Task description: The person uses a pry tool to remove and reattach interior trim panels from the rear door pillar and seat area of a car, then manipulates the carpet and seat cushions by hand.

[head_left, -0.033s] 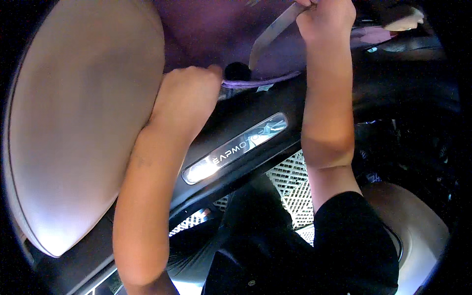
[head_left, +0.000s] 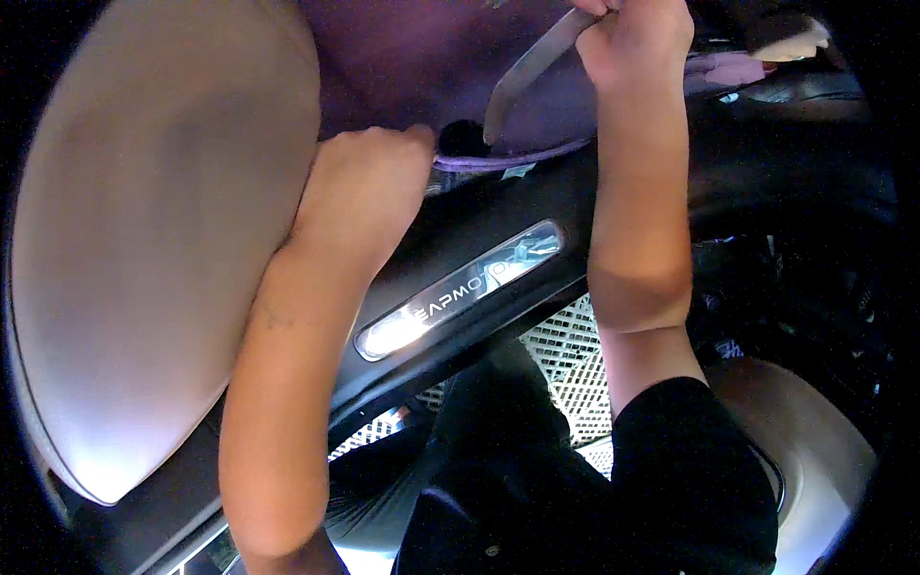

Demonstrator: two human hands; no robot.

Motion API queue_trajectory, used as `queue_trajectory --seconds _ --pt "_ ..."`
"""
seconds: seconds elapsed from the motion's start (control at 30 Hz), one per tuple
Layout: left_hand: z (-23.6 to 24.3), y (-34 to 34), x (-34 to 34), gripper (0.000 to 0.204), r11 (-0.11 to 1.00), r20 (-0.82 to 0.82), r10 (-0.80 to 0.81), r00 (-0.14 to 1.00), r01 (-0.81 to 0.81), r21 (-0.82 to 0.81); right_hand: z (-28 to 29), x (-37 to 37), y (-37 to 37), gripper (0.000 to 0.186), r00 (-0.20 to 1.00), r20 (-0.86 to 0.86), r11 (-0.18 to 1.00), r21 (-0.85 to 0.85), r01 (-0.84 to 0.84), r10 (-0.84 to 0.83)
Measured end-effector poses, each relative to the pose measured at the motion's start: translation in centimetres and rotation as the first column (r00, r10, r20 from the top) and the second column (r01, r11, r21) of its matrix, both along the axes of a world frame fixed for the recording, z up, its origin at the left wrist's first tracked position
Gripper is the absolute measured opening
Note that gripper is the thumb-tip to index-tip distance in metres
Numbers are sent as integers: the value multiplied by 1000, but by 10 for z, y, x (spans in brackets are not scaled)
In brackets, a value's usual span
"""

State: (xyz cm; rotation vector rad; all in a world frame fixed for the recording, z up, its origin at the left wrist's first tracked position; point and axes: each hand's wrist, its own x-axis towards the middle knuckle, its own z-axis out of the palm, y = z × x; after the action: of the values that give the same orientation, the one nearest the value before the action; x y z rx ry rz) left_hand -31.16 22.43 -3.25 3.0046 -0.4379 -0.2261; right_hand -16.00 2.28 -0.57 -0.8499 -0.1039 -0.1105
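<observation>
My left hand (head_left: 369, 182) is curled closed at the edge of a purple mat (head_left: 383, 62), beside the tan seat side; what its fingers grip is hidden. At the top right, my right hand (head_left: 637, 38) is closed on a flat grey bent strip (head_left: 532, 67), whose rounded lower end lies near a black round shape (head_left: 462, 138). A purple piped edge (head_left: 517, 158) runs below the strip, to the right of my left hand.
The tan seat (head_left: 153, 259) fills the left side. A black door sill holds a shiny lettered plate (head_left: 402, 333). Below are white grating (head_left: 565, 364) and my dark-clothed legs. A pink item (head_left: 738, 69) and another tan panel (head_left: 815, 441) sit at right.
</observation>
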Motion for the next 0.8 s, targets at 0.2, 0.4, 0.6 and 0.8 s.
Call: queue_trajectory --seconds 0.2,0.4,0.6,0.8 --pt "11 -5 -4 19 1000 -145 -26 989 28 11 -5 -16 22 34 995 -56 996 -13 -89 88" --pt "-17 -6 -30 20 962 3 -255 967 254 -100 -9 -19 27 34 994 -88 990 -125 -68 57" --pt "-9 -23 -17 20 966 -223 -253 941 259 0 -3 -26 42 33 996 -14 985 -151 -88 87" --pt "-6 -18 -3 20 949 -326 -284 902 312 36 -22 -6 51 34 975 -191 985 -108 -136 113"
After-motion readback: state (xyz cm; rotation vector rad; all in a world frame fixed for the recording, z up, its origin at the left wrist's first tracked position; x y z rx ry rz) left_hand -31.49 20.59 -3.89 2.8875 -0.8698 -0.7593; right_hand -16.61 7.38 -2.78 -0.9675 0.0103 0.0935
